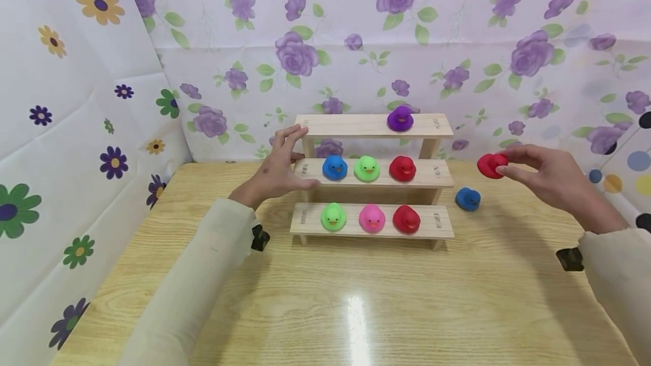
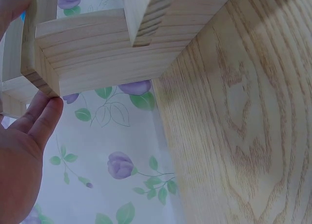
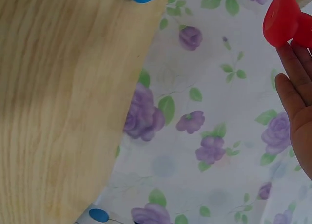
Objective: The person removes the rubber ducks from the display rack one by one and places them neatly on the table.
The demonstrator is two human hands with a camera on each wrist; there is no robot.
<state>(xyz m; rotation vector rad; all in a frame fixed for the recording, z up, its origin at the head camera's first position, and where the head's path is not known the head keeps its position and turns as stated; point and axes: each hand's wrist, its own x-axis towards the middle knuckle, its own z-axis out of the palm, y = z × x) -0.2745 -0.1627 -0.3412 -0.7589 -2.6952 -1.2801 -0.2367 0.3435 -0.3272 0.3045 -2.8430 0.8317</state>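
Pinching rounded red duck (image 1: 490,166), gripping tiered grained-wood rack (image 1: 351,125)

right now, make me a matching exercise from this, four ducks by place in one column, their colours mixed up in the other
1. top-shelf duck
2. middle bottom-shelf duck
3. tabletop duck
4. held duck, in the right grip

A. blue
B. red
C. purple
D. pink

Pairs: 1-C, 2-D, 3-A, 4-B
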